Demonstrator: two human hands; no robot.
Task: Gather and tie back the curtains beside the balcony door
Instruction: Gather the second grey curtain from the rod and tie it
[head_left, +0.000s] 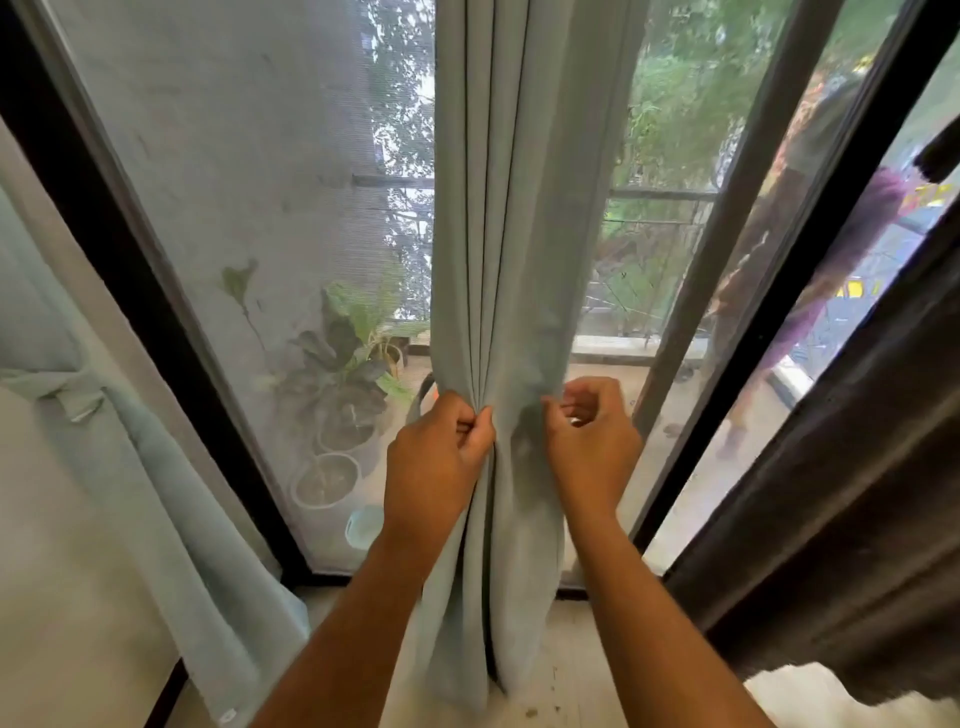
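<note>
Curtain (498, 260), pale blue-green, hangs in tight vertical pleats down the middle of the glass door, its hem reaching the pale floor (571, 691) just inside the sill. Both bare forearms reach up from below. The left hand (436, 457) is clenched on the left folds, fingers pinching the pleats together. The right hand (589, 436) sits at the right edge of the cloth, fingers curled loosely; whether it actually grips fabric I cannot tell.

At the lower left a second curtain (156, 467) of the same colour lies against the wall, already gathered and held by a tie (67, 395). At the right edge a dark brown drape (857, 519) hangs beside the black door frame (124, 270), with something white and fluffy below it.

Past the glass, which is hazed by a mesh screen on the left pane, plant pots (332, 457) stand on the balcony floor, some with broad green leaves. Further out runs a railing (660, 195), and beyond it dense green trees (670, 104). On the right, behind the glass, colourful cloths hang, blurred.
</note>
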